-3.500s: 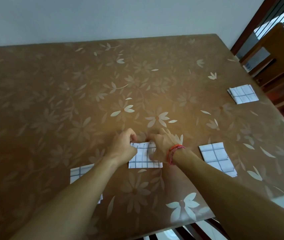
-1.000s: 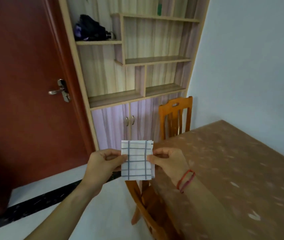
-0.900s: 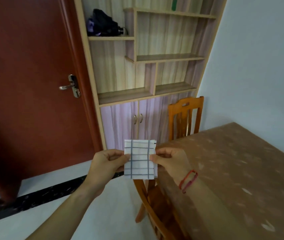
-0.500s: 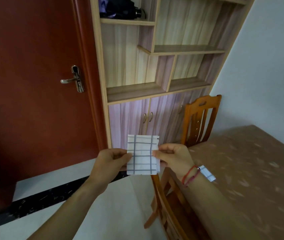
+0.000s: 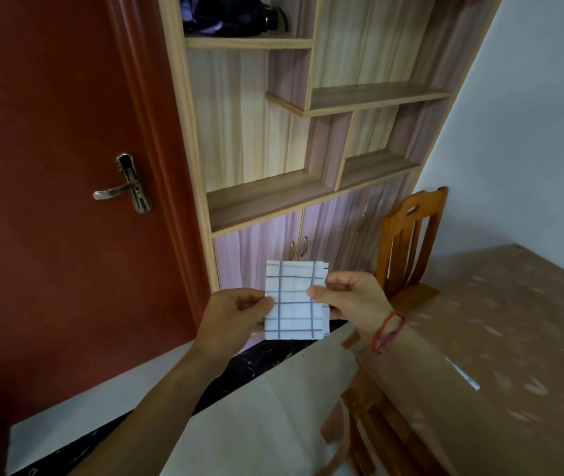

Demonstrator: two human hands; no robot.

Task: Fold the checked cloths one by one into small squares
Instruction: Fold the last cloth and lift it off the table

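A white checked cloth (image 5: 294,300), folded into a small rectangle with grey lines, is held upright in the air away from the table. My left hand (image 5: 236,312) pinches its left edge. My right hand (image 5: 349,297), with a red string on the wrist, pinches its right edge. A corner of another folded checked cloth (image 5: 466,375) peeks out on the table behind my right forearm.
The brown flowered table (image 5: 531,321) lies to the right. One wooden chair (image 5: 407,242) stands at its end and another (image 5: 363,431) is tucked under its near side. A red door (image 5: 67,166) and a shelf cabinet (image 5: 308,139) stand ahead.
I lifted the folded cloth off the table and turned my head left toward the door and cabinet. Over the last second both hands keep holding it while the view drifts right and up.
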